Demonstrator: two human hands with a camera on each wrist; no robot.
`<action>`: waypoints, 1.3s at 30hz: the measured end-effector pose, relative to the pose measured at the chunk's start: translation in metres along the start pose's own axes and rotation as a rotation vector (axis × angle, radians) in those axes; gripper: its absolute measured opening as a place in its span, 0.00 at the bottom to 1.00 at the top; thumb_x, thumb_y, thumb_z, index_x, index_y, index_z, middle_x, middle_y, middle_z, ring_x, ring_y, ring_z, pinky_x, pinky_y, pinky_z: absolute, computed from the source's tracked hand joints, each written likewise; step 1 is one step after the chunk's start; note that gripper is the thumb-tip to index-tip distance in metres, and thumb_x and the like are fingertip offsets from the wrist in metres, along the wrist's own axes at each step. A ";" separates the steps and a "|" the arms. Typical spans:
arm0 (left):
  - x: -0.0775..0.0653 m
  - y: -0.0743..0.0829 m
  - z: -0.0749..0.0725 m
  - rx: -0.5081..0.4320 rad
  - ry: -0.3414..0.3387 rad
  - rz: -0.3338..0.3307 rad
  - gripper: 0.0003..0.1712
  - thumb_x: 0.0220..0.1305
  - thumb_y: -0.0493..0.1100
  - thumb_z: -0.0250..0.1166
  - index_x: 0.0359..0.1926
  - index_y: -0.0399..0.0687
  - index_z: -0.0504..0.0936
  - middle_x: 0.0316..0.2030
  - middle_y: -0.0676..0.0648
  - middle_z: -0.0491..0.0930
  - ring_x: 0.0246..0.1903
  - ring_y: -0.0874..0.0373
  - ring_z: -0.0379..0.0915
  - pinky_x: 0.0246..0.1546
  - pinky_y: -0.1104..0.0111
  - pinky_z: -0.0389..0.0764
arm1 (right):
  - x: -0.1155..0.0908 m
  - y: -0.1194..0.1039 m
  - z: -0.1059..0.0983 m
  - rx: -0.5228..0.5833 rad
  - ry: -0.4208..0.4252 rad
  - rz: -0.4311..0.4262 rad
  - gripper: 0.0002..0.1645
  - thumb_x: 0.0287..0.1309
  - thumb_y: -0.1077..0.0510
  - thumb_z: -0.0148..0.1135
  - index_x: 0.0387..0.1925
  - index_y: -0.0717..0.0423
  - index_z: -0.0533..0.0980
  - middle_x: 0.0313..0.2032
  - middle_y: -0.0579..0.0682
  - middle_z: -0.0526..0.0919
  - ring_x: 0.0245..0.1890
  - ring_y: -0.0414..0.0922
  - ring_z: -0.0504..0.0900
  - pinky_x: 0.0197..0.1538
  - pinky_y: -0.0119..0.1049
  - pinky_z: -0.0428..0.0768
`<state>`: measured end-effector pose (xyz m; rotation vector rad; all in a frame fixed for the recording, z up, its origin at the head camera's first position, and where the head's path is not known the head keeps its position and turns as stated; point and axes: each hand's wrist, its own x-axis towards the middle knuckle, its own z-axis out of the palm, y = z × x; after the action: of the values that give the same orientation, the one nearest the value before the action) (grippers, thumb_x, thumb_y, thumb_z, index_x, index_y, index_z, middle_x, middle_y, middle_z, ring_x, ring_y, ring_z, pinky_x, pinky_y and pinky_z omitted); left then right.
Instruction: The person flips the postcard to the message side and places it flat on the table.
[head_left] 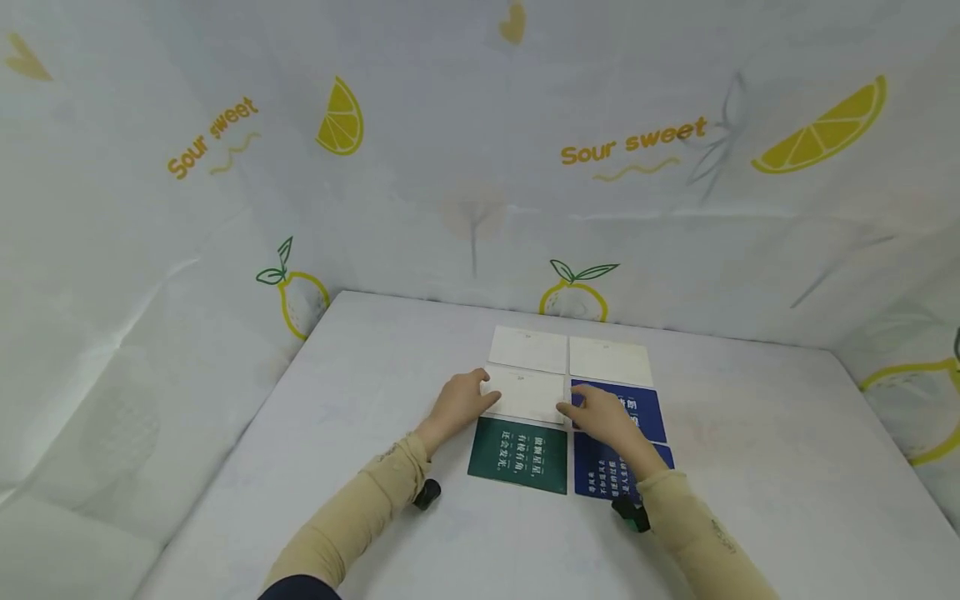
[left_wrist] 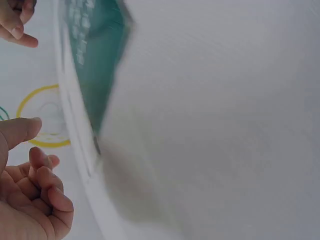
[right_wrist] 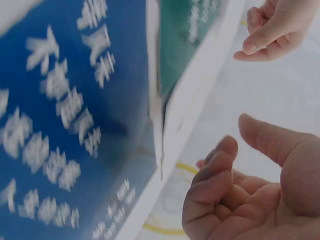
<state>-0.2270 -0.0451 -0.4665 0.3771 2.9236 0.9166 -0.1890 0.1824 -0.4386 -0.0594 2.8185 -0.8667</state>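
My left hand (head_left: 459, 403) is at the left edge of a white card (head_left: 525, 396), thumb and fingers apart. Across from it, my right hand (head_left: 602, 414) has its fingertips near the card's right edge and overlaps a blue card (head_left: 642, 410) with white writing. In the wrist views, the left hand (left_wrist: 35, 195) and the right hand (right_wrist: 245, 195) show loosely curled fingers with nothing between them and the thumbs. Below the white card lies a green card (head_left: 517, 454) with white lettering. Another blue card (head_left: 595, 462) lies beside it, partly hidden by the right forearm.
Two more white cards, a left one (head_left: 528, 348) and a right one (head_left: 610, 361), form the far row. The white table (head_left: 375, 358) meets a lemon-printed backdrop (head_left: 420, 225). Small black devices, one left (head_left: 427, 494) and one right (head_left: 630, 510), are at the wrists.
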 end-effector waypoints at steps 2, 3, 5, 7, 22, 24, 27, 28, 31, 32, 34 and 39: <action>0.001 0.007 0.000 -0.052 0.001 0.015 0.23 0.62 0.49 0.61 0.50 0.37 0.77 0.20 0.48 0.78 0.16 0.64 0.64 0.16 0.75 0.64 | -0.003 0.003 -0.008 0.016 -0.001 -0.016 0.33 0.60 0.49 0.57 0.59 0.69 0.67 0.27 0.53 0.77 0.24 0.44 0.72 0.27 0.34 0.72; 0.002 0.012 0.001 -0.082 0.000 0.019 0.23 0.62 0.50 0.61 0.51 0.38 0.77 0.20 0.48 0.77 0.16 0.64 0.64 0.16 0.75 0.64 | -0.005 0.005 -0.012 0.023 -0.004 -0.018 0.33 0.61 0.48 0.56 0.59 0.68 0.67 0.27 0.52 0.76 0.24 0.43 0.71 0.26 0.33 0.69; 0.004 0.021 0.005 -0.152 -0.006 0.029 0.23 0.63 0.51 0.60 0.51 0.39 0.77 0.22 0.48 0.78 0.16 0.64 0.64 0.17 0.75 0.65 | -0.007 0.011 -0.018 0.028 -0.001 -0.023 0.33 0.61 0.47 0.56 0.59 0.67 0.67 0.27 0.52 0.75 0.25 0.43 0.70 0.26 0.33 0.68; 0.005 0.032 0.009 -0.226 -0.024 0.026 0.23 0.63 0.52 0.59 0.52 0.41 0.77 0.25 0.47 0.80 0.19 0.64 0.65 0.20 0.75 0.67 | -0.009 0.017 -0.023 0.028 0.004 -0.021 0.34 0.61 0.46 0.56 0.59 0.66 0.67 0.30 0.54 0.76 0.28 0.44 0.72 0.29 0.34 0.70; 0.001 0.092 0.055 -0.838 -0.402 -0.102 0.40 0.71 0.63 0.34 0.68 0.36 0.58 0.66 0.36 0.63 0.66 0.45 0.60 0.64 0.57 0.65 | -0.033 0.072 -0.051 0.170 -0.045 0.158 0.48 0.64 0.37 0.47 0.66 0.72 0.51 0.64 0.77 0.55 0.62 0.72 0.58 0.59 0.65 0.64; 0.002 0.095 0.059 -0.907 -0.416 -0.116 0.39 0.72 0.63 0.32 0.68 0.36 0.57 0.67 0.36 0.60 0.68 0.44 0.56 0.66 0.55 0.61 | -0.034 0.080 -0.052 0.201 -0.056 0.194 0.49 0.64 0.37 0.46 0.67 0.73 0.48 0.64 0.78 0.52 0.62 0.72 0.57 0.60 0.63 0.64; 0.002 0.097 0.061 -0.983 -0.403 -0.161 0.39 0.72 0.62 0.33 0.68 0.36 0.57 0.68 0.35 0.58 0.68 0.43 0.55 0.66 0.54 0.60 | -0.035 0.089 -0.051 0.257 -0.056 0.236 0.50 0.64 0.37 0.45 0.67 0.74 0.45 0.64 0.79 0.50 0.62 0.72 0.60 0.60 0.60 0.66; 0.002 0.098 0.061 -1.001 -0.396 -0.180 0.39 0.72 0.62 0.33 0.68 0.36 0.57 0.68 0.33 0.57 0.68 0.41 0.54 0.66 0.54 0.61 | -0.035 0.091 -0.051 0.277 -0.054 0.243 0.50 0.65 0.38 0.45 0.67 0.75 0.45 0.64 0.79 0.49 0.61 0.71 0.61 0.60 0.59 0.67; 0.003 0.099 0.061 -1.041 -0.375 -0.234 0.40 0.72 0.62 0.35 0.68 0.33 0.55 0.67 0.29 0.55 0.67 0.37 0.54 0.65 0.54 0.62 | -0.034 0.096 -0.050 0.315 -0.040 0.257 0.49 0.65 0.39 0.45 0.67 0.75 0.44 0.64 0.79 0.50 0.61 0.70 0.63 0.60 0.58 0.67; 0.004 0.099 0.061 -1.048 -0.370 -0.249 0.41 0.72 0.62 0.35 0.68 0.32 0.54 0.67 0.28 0.54 0.67 0.36 0.54 0.65 0.54 0.62 | -0.034 0.098 -0.050 0.323 -0.036 0.256 0.49 0.65 0.40 0.45 0.67 0.75 0.44 0.64 0.80 0.50 0.61 0.70 0.63 0.60 0.58 0.68; 0.004 0.099 0.061 -1.063 -0.353 -0.277 0.40 0.72 0.61 0.37 0.68 0.32 0.55 0.66 0.26 0.55 0.65 0.36 0.57 0.64 0.54 0.65 | -0.034 0.099 -0.049 0.346 -0.034 0.262 0.48 0.65 0.42 0.46 0.67 0.75 0.44 0.64 0.79 0.50 0.61 0.70 0.63 0.61 0.57 0.68; 0.006 0.097 0.065 -1.049 -0.264 -0.308 0.38 0.71 0.58 0.43 0.66 0.31 0.58 0.58 0.29 0.67 0.50 0.46 0.72 0.53 0.60 0.76 | -0.033 0.100 -0.048 0.377 -0.030 0.276 0.43 0.65 0.51 0.49 0.66 0.78 0.45 0.63 0.79 0.51 0.62 0.70 0.60 0.62 0.56 0.67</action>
<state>-0.2038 0.0691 -0.4643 -0.0304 1.8226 1.9170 -0.1644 0.2946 -0.4503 0.3570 2.5031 -1.2884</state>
